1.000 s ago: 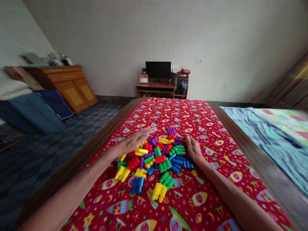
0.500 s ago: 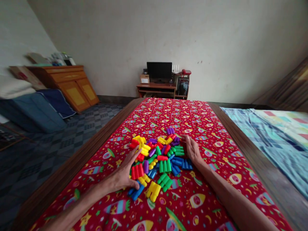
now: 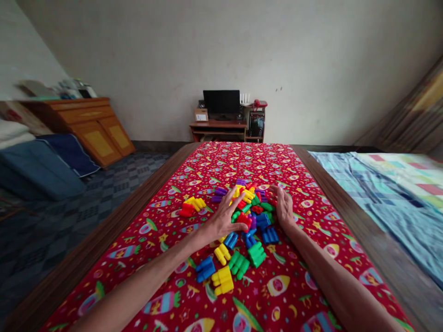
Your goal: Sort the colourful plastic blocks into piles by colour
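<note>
Both hands lie spread, gripping nothing: left hand (image 3: 224, 219) covers part of the block pile (image 3: 251, 216) mid-bench (image 3: 313, 173), hiding pieces beneath; right hand (image 3: 284, 208) flanks it. Since half a second ago the left has slid inward and blocks have scattered nearer

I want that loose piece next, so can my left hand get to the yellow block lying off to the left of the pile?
Probably yes: the yellow block lies in the open on the cloth, nothing covering it, just left of the left hand.
</note>
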Tool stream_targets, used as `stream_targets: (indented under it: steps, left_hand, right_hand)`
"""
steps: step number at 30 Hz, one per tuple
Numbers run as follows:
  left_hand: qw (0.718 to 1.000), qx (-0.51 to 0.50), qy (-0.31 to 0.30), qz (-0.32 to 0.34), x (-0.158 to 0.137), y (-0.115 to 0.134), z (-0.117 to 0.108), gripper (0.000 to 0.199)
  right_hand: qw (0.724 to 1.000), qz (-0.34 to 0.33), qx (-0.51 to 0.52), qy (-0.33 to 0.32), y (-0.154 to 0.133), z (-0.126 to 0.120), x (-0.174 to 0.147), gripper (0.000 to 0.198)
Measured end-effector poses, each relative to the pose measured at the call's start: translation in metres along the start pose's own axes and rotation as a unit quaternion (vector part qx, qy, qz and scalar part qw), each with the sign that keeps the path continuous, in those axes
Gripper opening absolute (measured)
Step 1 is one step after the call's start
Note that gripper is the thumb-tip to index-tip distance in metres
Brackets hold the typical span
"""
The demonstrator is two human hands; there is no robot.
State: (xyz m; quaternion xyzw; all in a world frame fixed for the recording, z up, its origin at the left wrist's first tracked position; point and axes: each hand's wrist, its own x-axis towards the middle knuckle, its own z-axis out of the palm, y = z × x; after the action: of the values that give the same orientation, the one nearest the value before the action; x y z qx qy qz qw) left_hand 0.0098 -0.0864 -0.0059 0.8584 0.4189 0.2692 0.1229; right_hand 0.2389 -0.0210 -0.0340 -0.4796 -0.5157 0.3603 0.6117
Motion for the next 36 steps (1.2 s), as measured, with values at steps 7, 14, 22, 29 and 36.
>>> stream_targets:
  steps: [7, 14, 22, 29, 36]
  left_hand:
    - [0.952, 0.136, -0.127, 0.243, -0.086, 0.040, -0.025, 0.065]
    - [0.922, 0.200, -0.151, 0.294, -0.046, 0.024, -0.007, 0.039]
    - [0.951, 0.185, -0.070, 0.236, 0.011, -0.012, -0.001, 0.049]
    - [0.978, 0.084, 0.167, -0.087, -0.046, -0.087, -0.042, 0.058]
    - [0.958, -0.038, 0.132, -0.251, -0.021, -0.103, -0.009, 0.065]
  right_hand:
    - [0.998, 0.017, 0.010, 0.055, 0.016, -0.010, 0.013, 0.068]
    - [0.999, 0.010, 0.002, 0.044, 0.014, -0.008, 0.010, 0.069]
    - [0.999, 0.010, -0.011, 0.039, 0.011, -0.011, 0.009, 0.070]
    - [0.998, 0.014, -0.060, -0.033, 0.010, -0.005, 0.009, 0.072]
    - [0.982, -0.067, -0.117, -0.131, 0.006, 0.007, 0.001, 0.066]
